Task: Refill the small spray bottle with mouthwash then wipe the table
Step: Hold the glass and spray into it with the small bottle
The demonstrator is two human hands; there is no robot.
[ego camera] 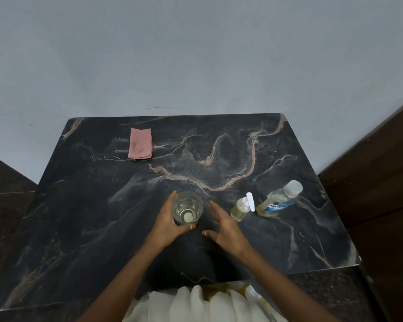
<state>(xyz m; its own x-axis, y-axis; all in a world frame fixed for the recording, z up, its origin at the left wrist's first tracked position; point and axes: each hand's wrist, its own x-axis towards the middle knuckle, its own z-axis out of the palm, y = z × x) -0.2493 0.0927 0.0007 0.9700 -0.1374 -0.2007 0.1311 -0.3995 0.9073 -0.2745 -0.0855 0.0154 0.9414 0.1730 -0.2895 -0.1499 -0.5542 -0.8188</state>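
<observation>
Spray bottle (240, 209) stands right of centre frame on dark counter (79, 217), mouthwash bottle (278, 201) just right of it. Left grip (165, 219) curled round clear glass (187, 208) at centre. Right grip (223, 226) spread, holding nothing, just beside glass. Pink cloth (140, 143) folded, upper left.

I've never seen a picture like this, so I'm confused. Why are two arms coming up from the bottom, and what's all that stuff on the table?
There is no machine here. A person wears a camera on their head, so you see what they see: their own two arms reaching out over a dark marbled table. The left hand curls round a clear glass. The right hand is open just beside the glass and holds nothing. To the right stand a small spray bottle and a bigger mouthwash bottle, both with yellowish liquid inside. Far back on the left lies a folded pink cloth.
</observation>
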